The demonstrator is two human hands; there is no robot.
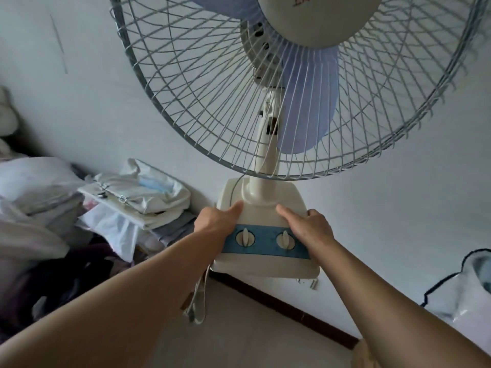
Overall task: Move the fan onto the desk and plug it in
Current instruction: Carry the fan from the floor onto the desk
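Note:
A cream table fan [261,192] with pale blue blades and a wire cage fills the upper middle of the head view. Its square base carries a blue panel with two knobs [265,239]. My left hand [216,220] grips the base's left side, thumb on top. On the right side, my right hand [309,225] holds the base the same way. The base hangs above the floor, lifted. A white cord bundle [198,301] dangles from under the base's left edge. No desk is in view.
A heap of folded clothes and bags [132,197] lies at the left against the white wall. A dark skirting strip [287,312] runs along the floor. A clear plastic bag with dark trim [467,288] stands at the right. Pale floor lies below.

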